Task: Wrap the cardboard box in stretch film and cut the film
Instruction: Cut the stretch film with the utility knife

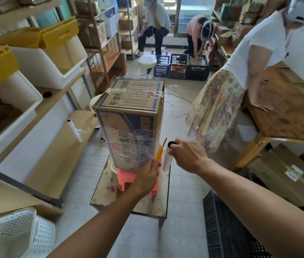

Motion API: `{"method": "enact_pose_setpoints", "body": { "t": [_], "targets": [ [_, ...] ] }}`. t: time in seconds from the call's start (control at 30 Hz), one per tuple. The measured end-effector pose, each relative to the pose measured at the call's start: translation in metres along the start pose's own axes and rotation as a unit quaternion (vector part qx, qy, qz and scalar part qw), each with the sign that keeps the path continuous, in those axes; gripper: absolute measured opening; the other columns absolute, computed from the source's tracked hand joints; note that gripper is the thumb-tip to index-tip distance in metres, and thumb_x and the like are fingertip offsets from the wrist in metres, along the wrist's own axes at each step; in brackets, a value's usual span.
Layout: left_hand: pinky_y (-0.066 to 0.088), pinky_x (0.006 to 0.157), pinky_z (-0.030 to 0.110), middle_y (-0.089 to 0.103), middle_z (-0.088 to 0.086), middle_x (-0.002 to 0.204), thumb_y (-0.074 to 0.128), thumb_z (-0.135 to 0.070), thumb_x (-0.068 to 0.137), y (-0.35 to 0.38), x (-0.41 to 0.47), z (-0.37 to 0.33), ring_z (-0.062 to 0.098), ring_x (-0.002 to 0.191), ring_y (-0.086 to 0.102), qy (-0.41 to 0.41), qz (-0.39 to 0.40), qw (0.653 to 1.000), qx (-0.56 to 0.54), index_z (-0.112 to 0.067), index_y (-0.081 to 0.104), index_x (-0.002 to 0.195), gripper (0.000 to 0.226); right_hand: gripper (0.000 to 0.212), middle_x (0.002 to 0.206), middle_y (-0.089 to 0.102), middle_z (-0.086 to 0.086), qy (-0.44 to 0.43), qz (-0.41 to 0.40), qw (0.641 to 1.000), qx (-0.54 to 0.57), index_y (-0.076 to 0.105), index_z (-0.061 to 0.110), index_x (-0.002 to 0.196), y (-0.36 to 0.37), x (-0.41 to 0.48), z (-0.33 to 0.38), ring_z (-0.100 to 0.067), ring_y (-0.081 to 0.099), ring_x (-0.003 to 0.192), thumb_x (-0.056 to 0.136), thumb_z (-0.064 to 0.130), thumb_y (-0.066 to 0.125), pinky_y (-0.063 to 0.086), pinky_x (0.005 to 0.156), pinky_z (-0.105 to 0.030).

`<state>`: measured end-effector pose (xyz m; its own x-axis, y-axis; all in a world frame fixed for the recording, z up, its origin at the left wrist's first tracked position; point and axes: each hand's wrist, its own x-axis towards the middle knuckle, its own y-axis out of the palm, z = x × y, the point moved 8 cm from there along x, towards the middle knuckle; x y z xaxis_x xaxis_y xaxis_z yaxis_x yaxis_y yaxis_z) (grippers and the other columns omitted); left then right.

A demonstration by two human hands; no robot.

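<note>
A tall cardboard box (128, 116) with blue print stands upright on a pink plastic stool (124, 178), which sits on a low wooden table (106, 194). Clear stretch film covers the box's lower part and bands its top. My right hand (188, 155) is shut on the white stretch film roll (167, 160), held upright just right of the box's lower corner. My left hand (147, 175) grips a yellow utility knife (160, 150), blade pointing up, next to the film between box and roll.
White bins with yellow lids (35, 58) fill shelves on the left. Another film roll (74, 128) lies there. A person in a white top (249, 58) leans on the wooden table (287, 112) at right. Black crate (227, 233) below right. Two people and crates (179, 67) behind.
</note>
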<state>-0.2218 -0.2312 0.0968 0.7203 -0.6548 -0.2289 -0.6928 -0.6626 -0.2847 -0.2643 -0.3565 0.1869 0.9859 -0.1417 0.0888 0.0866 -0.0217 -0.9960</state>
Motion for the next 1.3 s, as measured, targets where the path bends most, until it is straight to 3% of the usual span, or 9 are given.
{"method": "enact_pose_setpoints", "body": {
  "t": [0.1,0.2,0.5,0.6,0.7,0.9,1.0,1.17,1.3],
  "targets": [
    [0.040,0.072,0.035,0.051,0.001,0.080,0.028,-0.039,0.106,0.014,0.016,0.019,0.015,0.068,0.046,-0.065,0.019,0.998,0.016,-0.026,0.053,0.093,0.030,0.024,0.093,0.061,-0.005,0.010,0.016,1.000,0.004,0.065,0.015,0.101,0.001,-0.001,0.002,-0.030,0.066,0.076,0.101,0.031,0.048,0.043,0.060,-0.034],
    [0.039,0.066,0.032,0.051,0.000,0.082,0.027,-0.044,0.105,0.024,0.023,0.033,0.015,0.068,0.046,-0.099,0.025,0.994,0.031,-0.022,0.054,0.104,0.035,0.019,0.085,0.057,-0.006,0.002,0.031,0.999,-0.009,0.063,0.014,0.095,0.007,0.002,0.005,-0.029,0.064,0.069,0.097,0.019,0.045,0.050,0.058,-0.035],
    [0.040,0.070,0.037,0.047,0.003,0.076,0.026,-0.035,0.107,0.032,0.031,0.045,0.022,0.073,0.047,-0.067,0.009,0.997,0.022,-0.005,0.052,0.106,0.040,0.017,0.086,0.056,-0.009,0.004,0.027,1.000,0.004,0.060,0.010,0.095,0.015,0.018,0.010,-0.032,0.063,0.066,0.098,0.020,0.046,0.044,0.054,-0.034],
    [0.039,0.067,0.037,0.050,0.003,0.077,0.027,-0.037,0.107,0.036,0.029,0.047,0.023,0.072,0.048,-0.070,0.002,0.998,0.004,-0.012,0.053,0.103,0.036,0.012,0.084,0.057,-0.009,0.006,0.025,1.000,0.007,0.061,0.009,0.092,0.017,0.018,0.011,-0.030,0.062,0.064,0.096,0.018,0.053,0.038,0.055,-0.030],
    [0.038,0.069,0.035,0.052,0.000,0.078,0.028,-0.032,0.108,0.039,0.022,0.054,0.022,0.078,0.051,-0.077,-0.002,0.997,0.018,-0.015,0.054,0.101,0.032,0.012,0.084,0.056,-0.009,0.013,0.025,1.000,0.011,0.060,0.009,0.091,0.021,0.016,0.009,-0.029,0.062,0.065,0.096,0.018,0.054,0.042,0.056,-0.031],
    [0.037,0.067,0.033,0.050,0.000,0.076,0.029,-0.031,0.108,0.035,0.007,0.064,0.012,0.069,0.047,-0.082,-0.009,0.996,0.025,-0.008,0.054,0.102,0.035,0.012,0.084,0.056,-0.008,0.036,0.016,0.999,0.032,0.061,0.008,0.090,0.022,0.022,0.001,-0.029,0.062,0.066,0.096,0.017,0.056,0.051,0.058,-0.034],
    [0.045,0.075,0.039,0.056,0.003,0.082,0.028,-0.036,0.107,0.030,0.013,0.069,0.021,0.077,0.053,-0.088,-0.012,0.995,0.039,-0.009,0.056,0.103,0.039,0.012,0.085,0.054,-0.007,0.042,0.018,0.998,0.039,0.061,0.008,0.091,0.023,0.020,-0.002,-0.030,0.061,0.065,0.096,0.017,0.055,0.056,0.059,-0.042],
    [0.046,0.079,0.042,0.064,0.024,0.101,0.025,-0.038,0.106,0.023,0.047,0.063,0.038,0.097,0.061,-0.103,-0.011,0.992,0.069,-0.012,0.053,0.093,0.040,0.015,0.085,0.052,-0.007,0.035,0.028,0.998,0.037,0.058,0.007,0.088,0.025,0.019,-0.001,-0.030,0.059,0.063,0.096,0.018,0.052,0.055,0.058,-0.045],
    [0.047,0.077,0.042,0.063,0.023,0.096,0.024,-0.042,0.105,0.028,0.050,0.070,0.039,0.092,0.061,-0.097,-0.007,0.992,0.081,-0.014,0.052,0.093,0.041,0.017,0.086,0.053,-0.010,0.036,0.017,0.998,0.044,0.057,0.005,0.087,0.021,0.021,-0.001,-0.033,0.058,0.063,0.097,0.018,0.052,0.054,0.059,-0.046]
  ]
}}
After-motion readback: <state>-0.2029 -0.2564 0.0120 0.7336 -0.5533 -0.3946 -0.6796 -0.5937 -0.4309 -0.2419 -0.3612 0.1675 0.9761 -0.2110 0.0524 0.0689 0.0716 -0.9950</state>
